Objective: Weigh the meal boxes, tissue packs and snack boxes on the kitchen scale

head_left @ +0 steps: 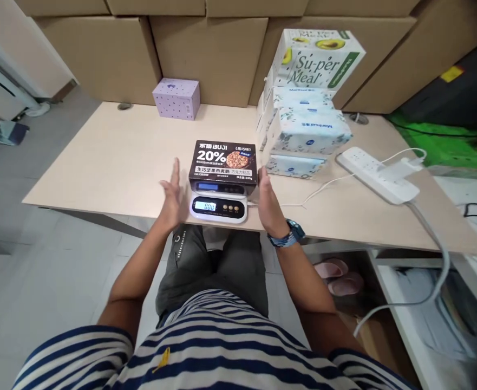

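Brown cartons (209, 59) stood in a row behind the pale bench (132, 157), and some grey floor (59, 265) was visible at the left. On the bench, near its front edge, I saw the scale (219, 209), with its display lit and showing zeros. The dark box (223, 164) was lying on top of the scale, its printed face turned upward.

My left hand (172, 197) was at the left of the dark box, a small space apart from it. Its fingers were straight, and the thumb was held away from them. My right hand (268, 203) was at the other side, very close to the dark box; whether it touched, I could not tell. Its fingers were extended and near together, and they pinched nothing.

Farther back stood the purple box (176, 99). To the right were the tissue packs (309, 130), stacked, with the white box (323, 62) above them. The power strip (378, 176) lay at the right, and a thin white cable (323, 188) ran from there toward the scale.
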Available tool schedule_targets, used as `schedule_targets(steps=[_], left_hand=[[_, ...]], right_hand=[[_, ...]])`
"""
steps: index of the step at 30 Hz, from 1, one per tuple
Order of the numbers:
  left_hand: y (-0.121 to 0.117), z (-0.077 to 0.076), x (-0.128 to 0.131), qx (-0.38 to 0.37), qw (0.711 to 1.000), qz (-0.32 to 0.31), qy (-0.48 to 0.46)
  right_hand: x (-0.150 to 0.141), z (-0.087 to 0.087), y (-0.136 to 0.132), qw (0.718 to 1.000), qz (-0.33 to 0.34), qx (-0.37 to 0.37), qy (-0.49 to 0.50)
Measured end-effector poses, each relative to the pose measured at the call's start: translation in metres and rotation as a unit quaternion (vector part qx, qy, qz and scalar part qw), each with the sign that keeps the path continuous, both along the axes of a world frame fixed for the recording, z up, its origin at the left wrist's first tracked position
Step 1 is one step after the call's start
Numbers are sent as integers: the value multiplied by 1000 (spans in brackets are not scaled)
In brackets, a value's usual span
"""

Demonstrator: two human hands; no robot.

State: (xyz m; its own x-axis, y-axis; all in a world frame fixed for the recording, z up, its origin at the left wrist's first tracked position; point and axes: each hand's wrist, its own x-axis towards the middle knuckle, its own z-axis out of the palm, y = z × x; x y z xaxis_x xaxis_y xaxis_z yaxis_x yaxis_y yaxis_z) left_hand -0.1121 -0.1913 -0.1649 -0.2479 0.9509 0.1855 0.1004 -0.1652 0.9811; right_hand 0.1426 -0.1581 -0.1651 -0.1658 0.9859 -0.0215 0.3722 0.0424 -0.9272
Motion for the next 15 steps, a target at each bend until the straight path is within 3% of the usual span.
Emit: schedule_targets(steps=[4,8,15], left_hand=[[-5,-12,-28,2,996,91,-14],[-12,-20,-34,-25,998,49,29],[-16,-22,-29,-42,996,45,64]], right_hand=[[37,-20,-7,994,-68,80,24],[66,-35,-5,981,-119,139,-59],[69,-53,-2,972,-153,174,-37]])
